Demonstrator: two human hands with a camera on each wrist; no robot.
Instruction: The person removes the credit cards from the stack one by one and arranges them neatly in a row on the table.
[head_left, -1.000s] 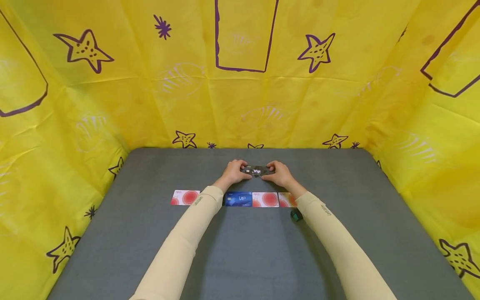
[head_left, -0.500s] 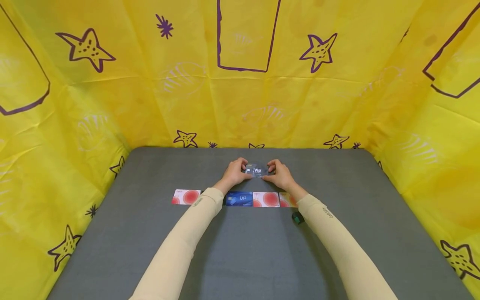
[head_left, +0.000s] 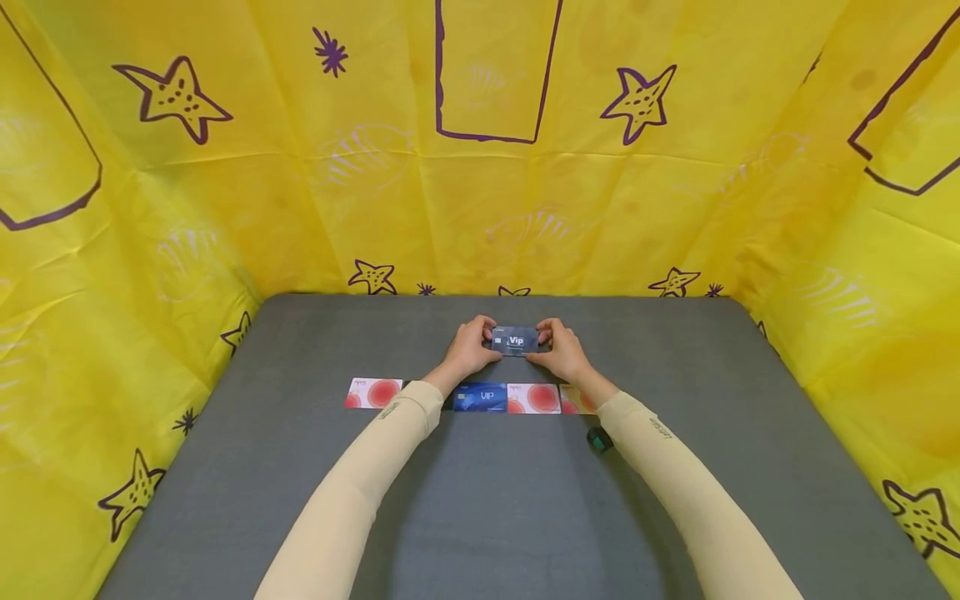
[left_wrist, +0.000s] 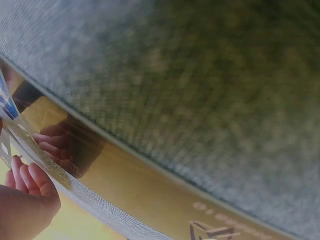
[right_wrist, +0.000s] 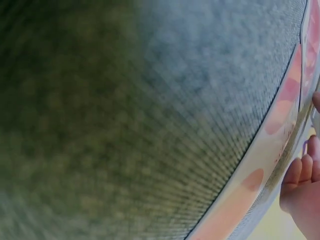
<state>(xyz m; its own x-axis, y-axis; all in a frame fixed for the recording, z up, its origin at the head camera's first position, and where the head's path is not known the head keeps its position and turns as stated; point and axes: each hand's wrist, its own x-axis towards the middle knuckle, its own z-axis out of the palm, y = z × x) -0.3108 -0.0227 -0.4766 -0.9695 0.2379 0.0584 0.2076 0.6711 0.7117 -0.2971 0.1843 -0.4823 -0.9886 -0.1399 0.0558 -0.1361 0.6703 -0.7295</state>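
Note:
A dark grey card (head_left: 515,341) printed "Vip" is held by both hands toward the back of the table, its face tipped up to the head camera. My left hand (head_left: 471,347) pinches its left edge, thumb low and fingers above. Likewise, my right hand (head_left: 561,350) grips the right edge. In the left wrist view my left hand (left_wrist: 29,202) shows at the lower left, beyond a glossy dark card (left_wrist: 117,165) that mirrors it. The right wrist view has my right hand (right_wrist: 302,185) at the lower right, past a card with pink-orange circles (right_wrist: 235,205).
Nearer me on the grey table (head_left: 480,500) lies a row: a white-and-red card (head_left: 374,392), a dark one mostly under my left sleeve, a blue VIP card (head_left: 480,397), another white-and-red card (head_left: 533,398), and an orange-toned card (head_left: 576,400) partly behind my right wrist. Yellow cloth (head_left: 465,217) surrounds the table.
The Vip card has tilted, its face turning from dark and shallow to lighter and more fully visible. Both hands keep hold of it and have barely moved.

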